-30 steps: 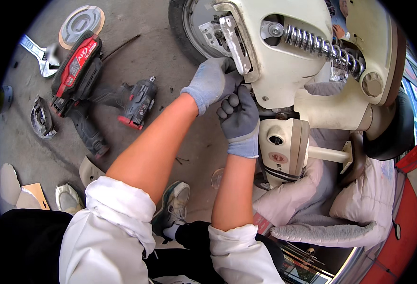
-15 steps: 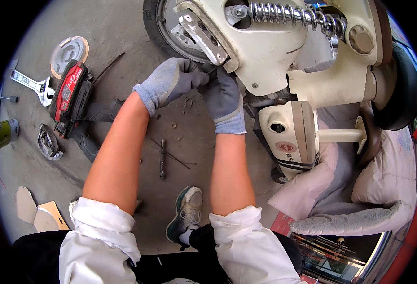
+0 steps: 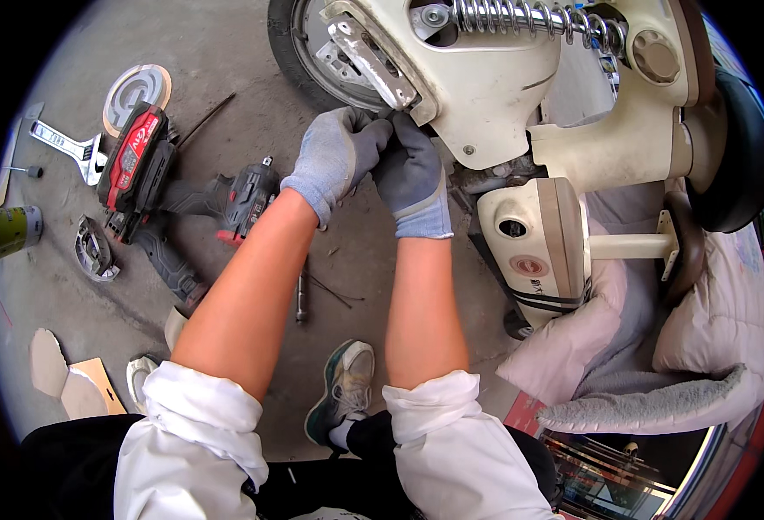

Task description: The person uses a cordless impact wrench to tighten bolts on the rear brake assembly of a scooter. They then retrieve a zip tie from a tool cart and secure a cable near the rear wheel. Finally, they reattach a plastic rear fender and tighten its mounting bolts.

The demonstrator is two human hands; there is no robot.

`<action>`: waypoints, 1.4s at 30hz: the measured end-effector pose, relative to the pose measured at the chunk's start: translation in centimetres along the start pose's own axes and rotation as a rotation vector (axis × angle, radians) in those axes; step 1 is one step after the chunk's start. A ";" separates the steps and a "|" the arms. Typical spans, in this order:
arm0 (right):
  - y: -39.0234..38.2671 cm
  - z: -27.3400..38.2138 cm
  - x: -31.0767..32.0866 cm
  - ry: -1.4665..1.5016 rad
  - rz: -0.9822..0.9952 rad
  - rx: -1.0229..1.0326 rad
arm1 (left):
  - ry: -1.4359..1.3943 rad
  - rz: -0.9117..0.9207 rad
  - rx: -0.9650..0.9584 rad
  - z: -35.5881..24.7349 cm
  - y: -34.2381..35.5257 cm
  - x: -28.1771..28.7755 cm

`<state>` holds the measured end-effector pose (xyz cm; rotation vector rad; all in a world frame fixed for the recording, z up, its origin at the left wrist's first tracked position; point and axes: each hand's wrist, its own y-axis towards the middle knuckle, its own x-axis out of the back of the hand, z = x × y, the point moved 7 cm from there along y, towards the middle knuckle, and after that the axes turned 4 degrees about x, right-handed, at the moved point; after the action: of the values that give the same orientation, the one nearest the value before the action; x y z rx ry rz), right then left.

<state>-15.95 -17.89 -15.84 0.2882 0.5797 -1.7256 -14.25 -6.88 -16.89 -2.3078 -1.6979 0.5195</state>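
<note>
Both hands wear grey-blue work gloves with darker palms and fingers, and they meet at the upper middle. My left hand [image 3: 334, 160] is closed, its fingertips pinched against those of my right hand [image 3: 412, 178]. The right fingers are also curled together. Whatever lies between the fingertips is hidden. Just beyond them is a cream scooter [image 3: 468, 95], its worn metal bracket [image 3: 373, 65] beside a wheel with a black tyre [image 3: 293, 65]. A chrome coil spring [image 3: 529, 19] runs along the scooter's far part.
Left of my forearm lie a cordless impact wrench [image 3: 247, 204], a red-and-black battery tool [image 3: 137, 160] and an adjustable wrench [image 3: 70, 149]. A can [image 3: 13, 232] stands at the far left. A metal rod [image 3: 301, 299] lies between my arms, and a quilted cover [image 3: 711, 321] lies at right.
My left hand has moved right, closer against my right hand. The impact wrench's head now shows beside my left forearm. The view has shifted slightly.
</note>
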 end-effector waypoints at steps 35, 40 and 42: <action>-1.9 -1.0 1.0 0.014 -0.068 -0.081 | -0.071 0.254 -0.110 -3.3 1.3 -0.7; -2.0 -0.7 1.9 -0.013 -0.072 -0.058 | 0.041 0.406 -0.206 -5.4 -0.2 -0.8; -2.1 -0.7 2.0 0.009 -0.065 -0.058 | 0.191 0.397 -0.194 -5.4 0.5 -1.2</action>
<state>-18.57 -18.86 -16.91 0.2381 0.6512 -1.7676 -11.90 -8.01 -11.98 -2.7505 -1.2559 0.1959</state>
